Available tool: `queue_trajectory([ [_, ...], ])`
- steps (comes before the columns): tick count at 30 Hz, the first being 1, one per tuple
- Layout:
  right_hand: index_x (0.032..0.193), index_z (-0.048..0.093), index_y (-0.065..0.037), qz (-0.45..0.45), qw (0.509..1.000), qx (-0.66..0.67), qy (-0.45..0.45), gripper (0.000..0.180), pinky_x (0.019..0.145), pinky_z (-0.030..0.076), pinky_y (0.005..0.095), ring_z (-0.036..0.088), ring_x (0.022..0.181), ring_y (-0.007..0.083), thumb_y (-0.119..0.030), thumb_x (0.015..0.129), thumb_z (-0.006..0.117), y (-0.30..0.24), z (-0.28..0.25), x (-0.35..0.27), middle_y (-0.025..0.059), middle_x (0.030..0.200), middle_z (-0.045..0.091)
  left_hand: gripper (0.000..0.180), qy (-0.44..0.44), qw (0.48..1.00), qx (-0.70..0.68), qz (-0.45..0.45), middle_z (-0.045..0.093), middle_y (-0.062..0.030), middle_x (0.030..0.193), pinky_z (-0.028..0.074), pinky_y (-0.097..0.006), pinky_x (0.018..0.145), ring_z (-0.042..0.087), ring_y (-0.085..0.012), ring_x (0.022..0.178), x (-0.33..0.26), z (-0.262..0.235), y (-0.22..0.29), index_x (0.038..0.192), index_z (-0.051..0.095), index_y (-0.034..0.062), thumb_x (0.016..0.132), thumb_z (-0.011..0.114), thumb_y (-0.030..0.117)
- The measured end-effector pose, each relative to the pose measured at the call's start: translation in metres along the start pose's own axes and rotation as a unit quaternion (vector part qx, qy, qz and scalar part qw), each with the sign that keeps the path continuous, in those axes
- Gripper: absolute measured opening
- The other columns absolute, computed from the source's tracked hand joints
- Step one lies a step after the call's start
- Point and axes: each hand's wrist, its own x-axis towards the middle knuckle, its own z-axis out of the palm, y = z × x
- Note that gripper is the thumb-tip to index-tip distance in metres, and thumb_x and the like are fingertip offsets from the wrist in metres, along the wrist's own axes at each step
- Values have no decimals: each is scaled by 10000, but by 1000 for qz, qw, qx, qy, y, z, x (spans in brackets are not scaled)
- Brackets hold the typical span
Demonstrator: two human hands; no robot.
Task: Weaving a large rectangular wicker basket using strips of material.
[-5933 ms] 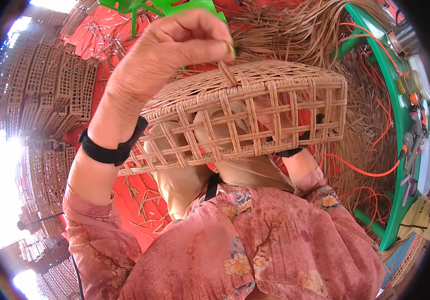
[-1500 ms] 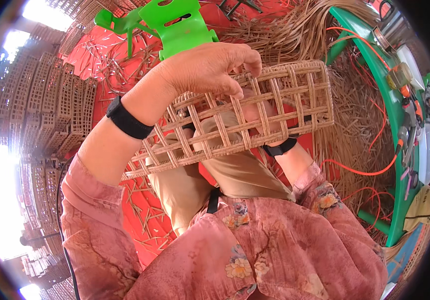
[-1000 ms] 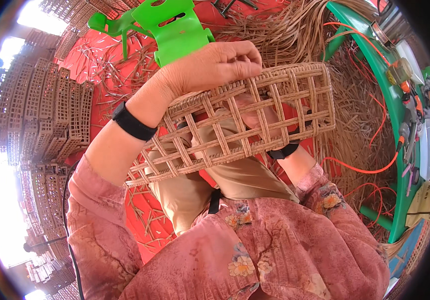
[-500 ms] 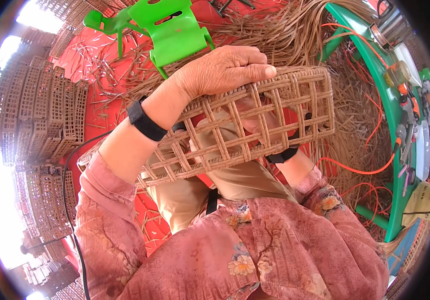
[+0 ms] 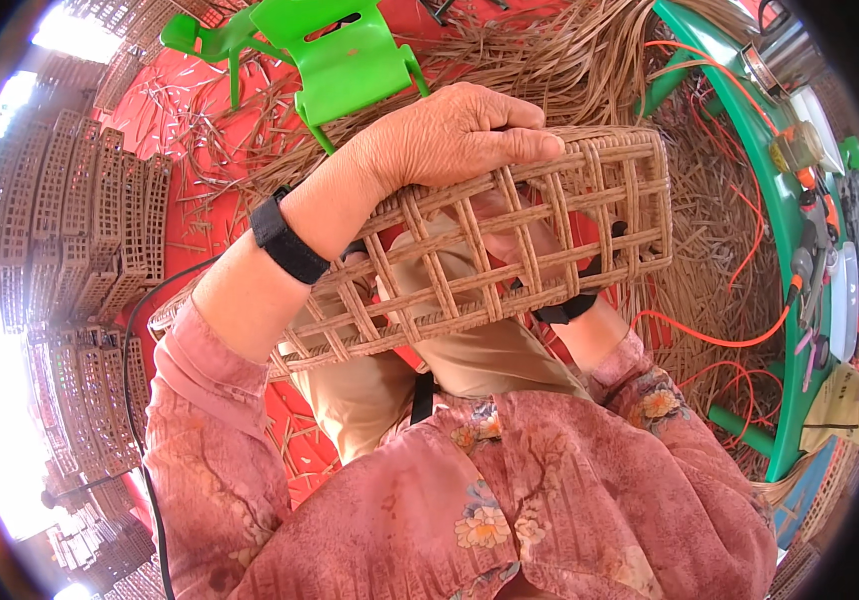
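Observation:
A brown woven basket (image 5: 498,303) with an open lattice lies tilted across my lap, its long side sloping up to the right. My left hand (image 5: 460,135) is closed over the far rim, the thumb pointing right along the edge and the other fingers curled under and hidden. Behind the lattice, my right hand (image 5: 535,246) shows only in pieces through the gaps. Its wrist comes up from below with a black band, and its fingers are mostly hidden, so I cannot make out what they hold.
Tall stacks of woven baskets (image 5: 75,215) stand at the left. Green plastic chairs (image 5: 345,75) are ahead on a red floor strewn with cut strips. Bundles of long brown strips (image 5: 590,60) lie beyond. At the right, a green bench (image 5: 785,400) carries tools, jars and an orange cord.
The basket and my left hand have shifted very slightly, the right end tipping a little. Both hands keep their places at the basket.

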Motion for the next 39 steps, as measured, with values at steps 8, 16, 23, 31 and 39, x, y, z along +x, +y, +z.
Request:
queue_trajectory([
  [8,1334,502,-27,-133,946,-295,30,385,1060,369,347,484,1217,179,-201,992,522,-2,1,-4,72,1326,522,368,-8,1000,-7,-5,396,39,676,388,-267,626,381,-57,680,3,2,2,769,531,23,968,569,331],
  [16,1388,423,-44,-138,935,-327,16,431,1074,373,360,450,1266,200,-175,987,509,-2,-5,-3,89,1374,471,381,-16,1000,0,-14,388,39,634,382,-269,590,379,-49,649,6,5,2,724,527,17,959,583,312],
  [23,1436,354,-58,-135,926,-354,-6,485,1086,377,371,421,1308,219,-153,983,498,1,-13,1,103,1415,426,381,1,999,37,6,376,30,615,369,-271,553,369,-42,624,8,2,4,699,521,13,943,603,294],
  [31,1344,488,-50,-84,990,-92,67,382,951,446,335,521,1155,165,-198,993,519,3,2,0,68,1233,564,395,20,999,45,-18,358,27,615,370,-270,556,365,-49,612,4,2,6,708,500,5,948,594,305],
  [39,1339,486,-53,-89,989,-114,32,371,959,450,337,532,1148,178,-170,988,507,21,-17,25,72,1232,569,394,22,999,18,-39,578,-9,789,451,-257,736,544,-104,760,-15,-36,7,882,608,19,986,502,384],
])
